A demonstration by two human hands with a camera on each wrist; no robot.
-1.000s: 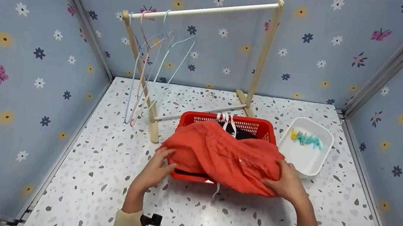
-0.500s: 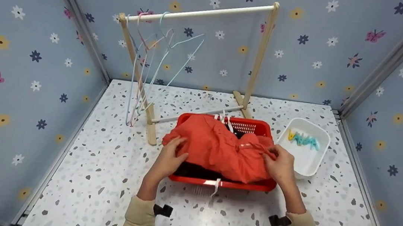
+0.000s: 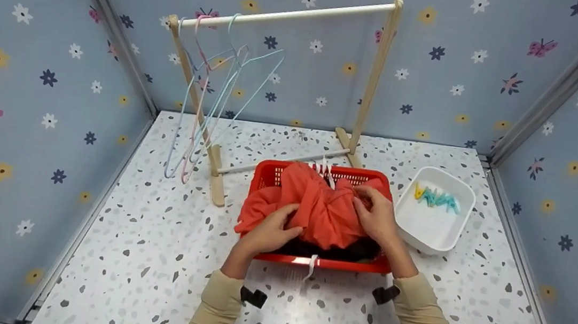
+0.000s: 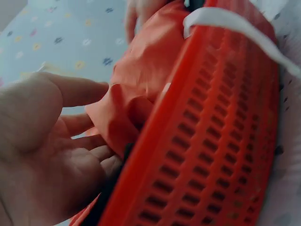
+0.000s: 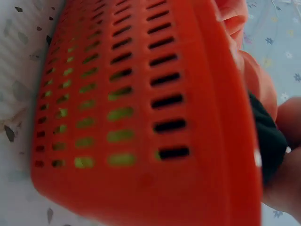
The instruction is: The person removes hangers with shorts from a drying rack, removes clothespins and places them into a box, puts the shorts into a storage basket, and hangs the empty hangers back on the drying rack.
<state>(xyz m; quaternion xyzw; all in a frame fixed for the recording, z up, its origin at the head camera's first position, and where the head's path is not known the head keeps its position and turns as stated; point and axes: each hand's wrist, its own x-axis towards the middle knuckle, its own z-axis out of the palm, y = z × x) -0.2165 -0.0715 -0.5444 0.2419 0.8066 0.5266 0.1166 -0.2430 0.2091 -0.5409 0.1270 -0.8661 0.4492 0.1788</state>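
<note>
A coral-red garment (image 3: pixel 311 207) lies bunched over the red basket (image 3: pixel 310 262), its exact kind hard to tell among the folds. My left hand (image 3: pixel 272 232) holds its left part, and in the left wrist view the cloth sits between the thumb and curled fingers of that hand (image 4: pixel 56 141). At the garment's upper right, my right hand (image 3: pixel 379 217) pinches a gathered edge. Black cloth (image 3: pixel 333 248) shows beneath it in the basket. In the right wrist view the basket wall (image 5: pixel 202 141) hides most of the right hand (image 5: pixel 284 174).
Behind the basket stands a wooden rack with a white rail (image 3: pixel 293 15). Several pastel hangers (image 3: pixel 201 115) hang at its left end. To the right is a white tub (image 3: pixel 430 228) with several clothespins (image 3: pixel 438 199). White straps (image 3: pixel 325 168) cross the basket's rim.
Both hands have moved inward, bunching the coral-red garment toward the basket's middle. The garment's front edge has drawn back from over the front rim, exposing black cloth. The hangers sway slightly.
</note>
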